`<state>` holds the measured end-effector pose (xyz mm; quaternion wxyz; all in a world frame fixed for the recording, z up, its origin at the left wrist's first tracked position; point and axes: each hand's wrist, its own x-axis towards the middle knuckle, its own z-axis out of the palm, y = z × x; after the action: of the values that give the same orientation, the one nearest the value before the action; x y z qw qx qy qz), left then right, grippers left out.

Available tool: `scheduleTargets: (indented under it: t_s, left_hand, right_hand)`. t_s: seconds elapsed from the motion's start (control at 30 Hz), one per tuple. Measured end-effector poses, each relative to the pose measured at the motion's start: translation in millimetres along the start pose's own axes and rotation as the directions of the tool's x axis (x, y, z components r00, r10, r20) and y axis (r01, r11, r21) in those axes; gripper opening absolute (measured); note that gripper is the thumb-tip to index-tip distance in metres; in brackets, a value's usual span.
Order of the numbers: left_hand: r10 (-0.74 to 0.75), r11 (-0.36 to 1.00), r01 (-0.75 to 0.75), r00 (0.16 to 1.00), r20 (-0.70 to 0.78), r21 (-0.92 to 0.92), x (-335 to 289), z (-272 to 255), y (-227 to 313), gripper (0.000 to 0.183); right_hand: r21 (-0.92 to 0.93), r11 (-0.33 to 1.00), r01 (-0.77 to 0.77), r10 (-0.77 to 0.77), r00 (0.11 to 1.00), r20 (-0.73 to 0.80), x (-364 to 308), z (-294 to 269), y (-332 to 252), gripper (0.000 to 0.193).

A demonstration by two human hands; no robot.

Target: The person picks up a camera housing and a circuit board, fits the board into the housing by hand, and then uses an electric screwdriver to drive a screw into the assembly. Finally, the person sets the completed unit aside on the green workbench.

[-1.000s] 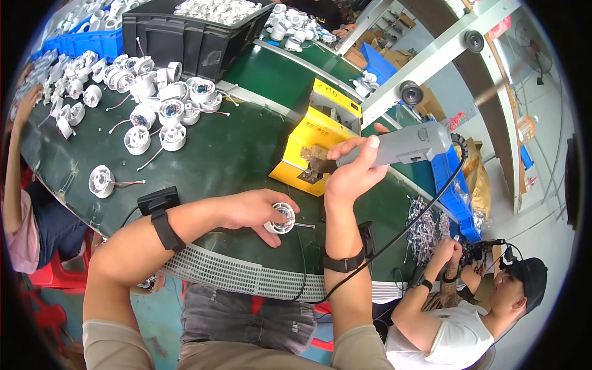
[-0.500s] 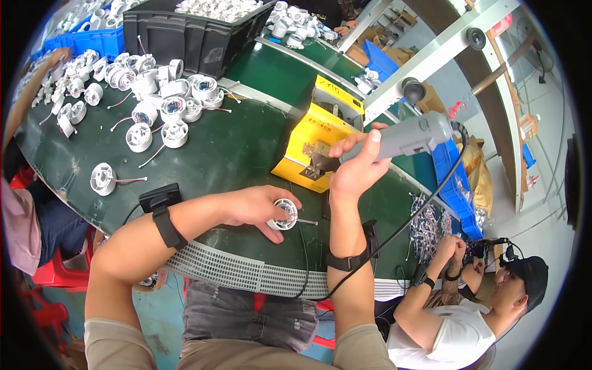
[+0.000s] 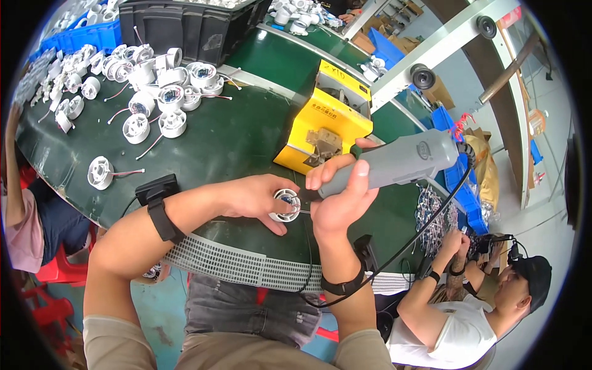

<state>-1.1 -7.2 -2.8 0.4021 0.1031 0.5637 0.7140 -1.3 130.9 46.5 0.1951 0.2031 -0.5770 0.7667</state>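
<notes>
Gripping grey driver (image 3: 404,159) aslant: R hand (image 3: 343,198), near L hand (image 3: 262,196).

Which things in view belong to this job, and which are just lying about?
Likely in the job:
grey power tool, in the right hand
white round part, held by the left hand
yellow machine
similar wired parts

Seemingly lying about:
gold bag
cardboard box

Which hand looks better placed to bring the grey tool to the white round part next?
Likely the right hand: it grips the grey tool, close to the right of the white round part, while the left hand is occupied holding that part.
</notes>
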Motion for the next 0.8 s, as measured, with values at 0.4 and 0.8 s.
scheduleTargets:
  t_s: [0.4, 0.8]
  left_hand:
    - [0.007, 1.000, -0.007, 1.000, -0.003, 0.020, 0.3, -0.1, -0.5, 0.041]
    - [-0.009, 0.999, 0.009, 1.000, 0.015, 0.045, -1.0, 0.4, 2.3, 0.043]
  right_hand:
    - [-0.010, 0.999, -0.038, 0.038, 0.999, 0.008, -1.0, -1.2, 4.1, 0.033]
    - [-0.003, 0.999, -0.036, 0.036, 0.999, 0.017, -1.5, -0.9, 4.2, 0.032]
